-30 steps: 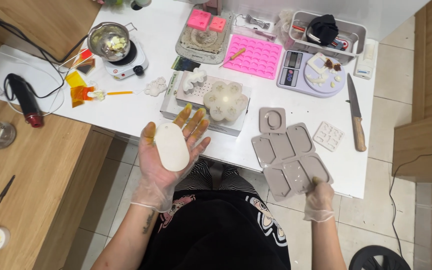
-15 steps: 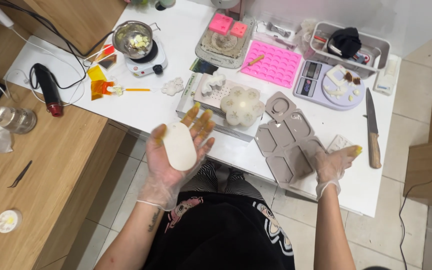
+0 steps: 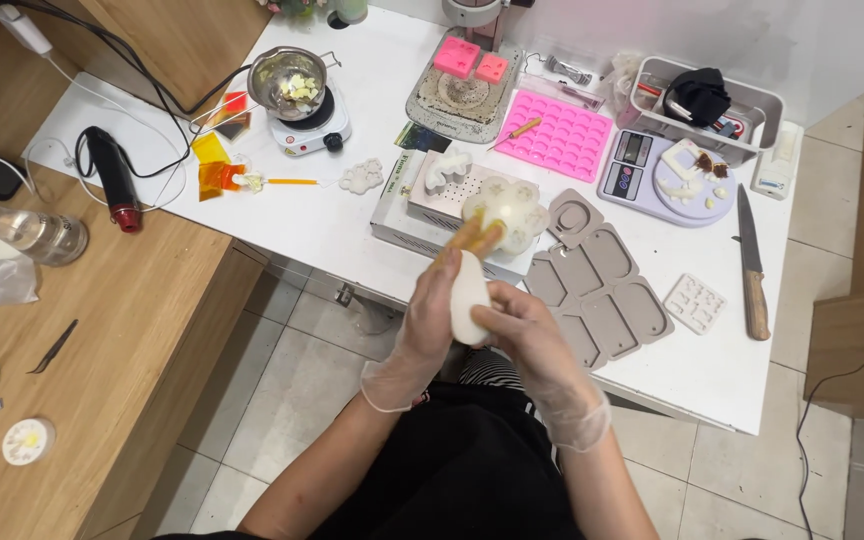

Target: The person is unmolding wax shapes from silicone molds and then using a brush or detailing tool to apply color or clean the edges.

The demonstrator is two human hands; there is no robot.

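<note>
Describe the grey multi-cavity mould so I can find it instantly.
On the white table, look near its front edge, just right of the gloved hands. The grey silicone mould lies flat there with several rounded-rectangle cavities. Unlike the pink silicone mould behind it, it is dull grey with large cavities.

I note a white oval piece [image 3: 469,297], clear gloves stained yellow at the fingertips [image 3: 479,236], a pink mould [image 3: 556,134], a grey mould [image 3: 597,293].
</note>
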